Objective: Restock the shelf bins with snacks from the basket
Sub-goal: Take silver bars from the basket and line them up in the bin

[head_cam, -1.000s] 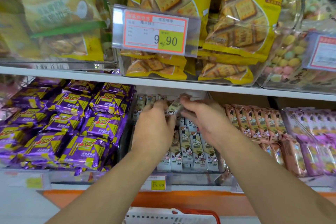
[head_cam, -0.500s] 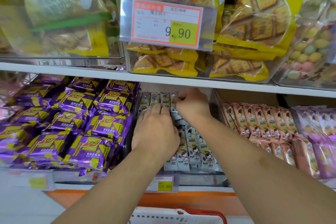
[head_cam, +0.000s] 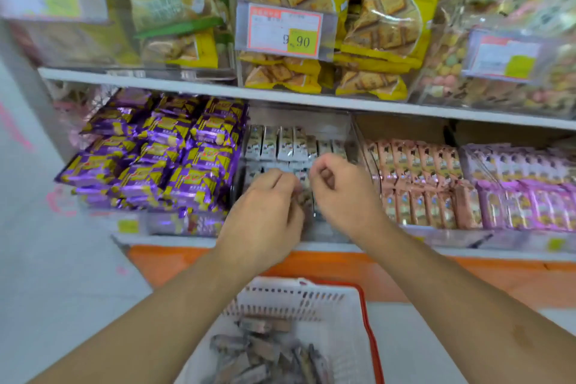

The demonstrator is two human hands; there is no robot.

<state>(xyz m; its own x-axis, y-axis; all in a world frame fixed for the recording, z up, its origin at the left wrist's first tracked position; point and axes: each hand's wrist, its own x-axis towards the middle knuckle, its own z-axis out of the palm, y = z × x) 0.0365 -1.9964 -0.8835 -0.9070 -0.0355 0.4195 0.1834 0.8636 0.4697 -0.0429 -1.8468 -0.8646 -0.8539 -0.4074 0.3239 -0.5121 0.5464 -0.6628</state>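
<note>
A clear middle bin (head_cam: 355,137) on the lower shelf holds rows of small white-and-grey snack bars (head_cam: 285,143). Both my hands hover in front of it. My left hand (head_cam: 265,215) is seen from the back with its fingers curled down, and I see nothing held in it. Just to its right, my right hand (head_cam: 339,193) is curled into a loose fist and is empty. Below my forearms a white basket (head_cam: 311,296) with a red rim holds several more of the bars (head_cam: 268,352), blurred.
Purple-and-yellow packets (head_cam: 156,153) fill the bin to the left, pink packets (head_cam: 420,184) the bin to the right. The upper shelf (head_cam: 311,100) carries yellow cracker bags (head_cam: 383,25) and a 9.90 price tag (head_cam: 285,29). An orange base (head_cam: 467,277) runs under the lower shelf.
Both hands have drawn back out of the middle bin toward me and let go of the bars. The view has tipped down, and the basket now shows.
</note>
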